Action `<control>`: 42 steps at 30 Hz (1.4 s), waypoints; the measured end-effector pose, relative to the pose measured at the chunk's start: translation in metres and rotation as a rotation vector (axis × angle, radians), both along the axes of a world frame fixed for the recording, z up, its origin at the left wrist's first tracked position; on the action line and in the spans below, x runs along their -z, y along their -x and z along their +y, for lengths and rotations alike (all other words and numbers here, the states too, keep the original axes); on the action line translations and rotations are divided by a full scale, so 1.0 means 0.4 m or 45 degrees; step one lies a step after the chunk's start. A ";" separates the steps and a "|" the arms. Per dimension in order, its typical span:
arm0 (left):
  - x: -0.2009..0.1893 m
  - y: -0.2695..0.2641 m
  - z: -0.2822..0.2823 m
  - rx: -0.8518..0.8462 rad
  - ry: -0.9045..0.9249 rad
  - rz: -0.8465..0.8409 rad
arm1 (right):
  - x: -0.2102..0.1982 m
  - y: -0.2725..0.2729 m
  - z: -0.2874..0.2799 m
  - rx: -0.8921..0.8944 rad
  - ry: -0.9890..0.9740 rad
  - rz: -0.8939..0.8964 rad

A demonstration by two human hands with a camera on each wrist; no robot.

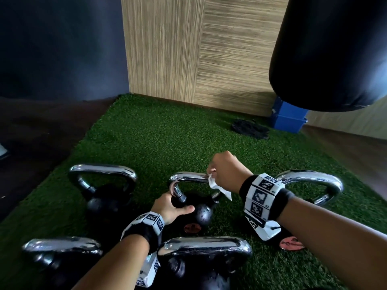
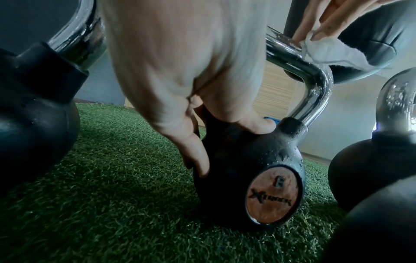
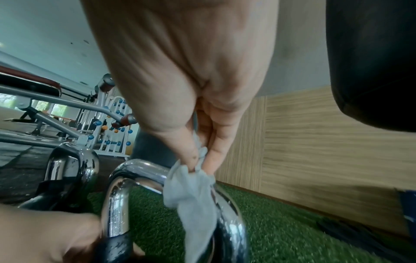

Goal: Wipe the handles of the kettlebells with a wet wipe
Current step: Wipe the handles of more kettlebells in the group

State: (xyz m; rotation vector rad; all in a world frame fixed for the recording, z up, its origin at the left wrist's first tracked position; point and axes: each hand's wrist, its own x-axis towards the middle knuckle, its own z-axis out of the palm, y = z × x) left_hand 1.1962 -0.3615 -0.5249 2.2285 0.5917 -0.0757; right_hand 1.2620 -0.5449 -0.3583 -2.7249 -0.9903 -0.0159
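Several black kettlebells with chrome handles stand on green turf. The middle kettlebell (image 1: 202, 212) (image 2: 247, 178) carries a round orange label marked 8. My left hand (image 1: 172, 207) (image 2: 202, 138) grips its black neck at the foot of the handle. My right hand (image 1: 225, 170) (image 3: 200, 160) pinches a white wet wipe (image 1: 217, 186) (image 2: 333, 51) (image 3: 193, 192) against the top bar of its chrome handle (image 1: 188, 177) (image 3: 126, 186), near the right bend. The wipe's loose end hangs below the bar.
Other kettlebells stand at back left (image 1: 102, 185), right (image 1: 314, 185), front left (image 1: 60, 254) and front centre (image 1: 205, 260). A black punch bag (image 1: 330, 51) hangs at upper right. A blue box (image 1: 288, 117) and dark straps (image 1: 250, 127) lie by the wooden wall.
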 end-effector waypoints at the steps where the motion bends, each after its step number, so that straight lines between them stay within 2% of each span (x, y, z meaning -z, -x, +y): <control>1: 0.000 -0.001 0.001 0.000 -0.002 0.002 | 0.002 0.000 0.001 -0.002 -0.029 0.002; 9: -0.002 0.000 -0.001 0.003 -0.006 0.018 | 0.008 -0.032 -0.062 0.194 -0.180 0.059; 16: -0.021 0.008 -0.004 0.013 -0.024 0.005 | 0.012 -0.046 -0.062 0.248 -0.203 0.098; 23: -0.024 0.012 -0.002 0.026 0.057 -0.003 | 0.062 -0.061 -0.116 0.437 -0.239 0.328; 31: -0.028 0.012 -0.004 0.014 0.051 -0.005 | 0.129 -0.098 -0.116 0.520 -0.280 0.529; 35: -0.052 0.018 -0.011 0.034 0.000 0.031 | 0.171 -0.102 -0.105 0.562 -0.348 0.762; 38: -0.087 0.027 -0.004 0.206 -0.025 0.127 | 0.197 -0.097 -0.105 0.552 -0.353 0.870; 40: -0.118 0.028 0.012 0.269 -0.087 0.230 | 0.187 -0.108 -0.116 0.536 -0.324 0.846; 42: -0.164 0.032 0.030 0.218 -0.269 0.257 | 0.151 -0.129 -0.129 0.587 -0.368 0.751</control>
